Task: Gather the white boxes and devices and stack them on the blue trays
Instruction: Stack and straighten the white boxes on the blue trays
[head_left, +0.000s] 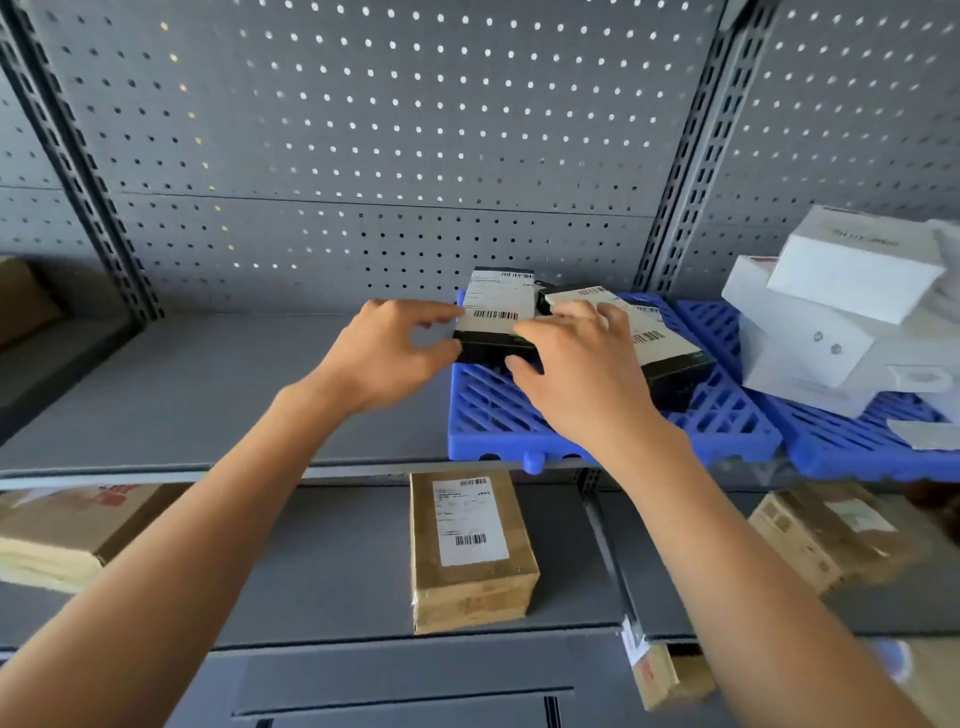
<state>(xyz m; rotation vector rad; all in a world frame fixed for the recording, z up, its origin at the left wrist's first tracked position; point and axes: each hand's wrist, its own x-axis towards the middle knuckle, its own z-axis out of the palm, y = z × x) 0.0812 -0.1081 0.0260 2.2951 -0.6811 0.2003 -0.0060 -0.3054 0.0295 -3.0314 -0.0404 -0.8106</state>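
Two black devices with white barcode labels lie on the left blue tray (498, 415) on the upper shelf. My left hand (387, 353) holds the left end of the nearer device (493, 317) between thumb and fingers. My right hand (576, 364) grips that device's right front corner and partly covers the second device (670, 353), which lies angled to the right. Several white boxes (831, 306) are piled unevenly on the right blue tray (852, 441).
A grey pegboard wall backs the grey shelf (208, 389). On the lower shelf stand a taped brown parcel (470, 551), a cardboard box at left (67, 530) and more cardboard boxes at right (826, 530).
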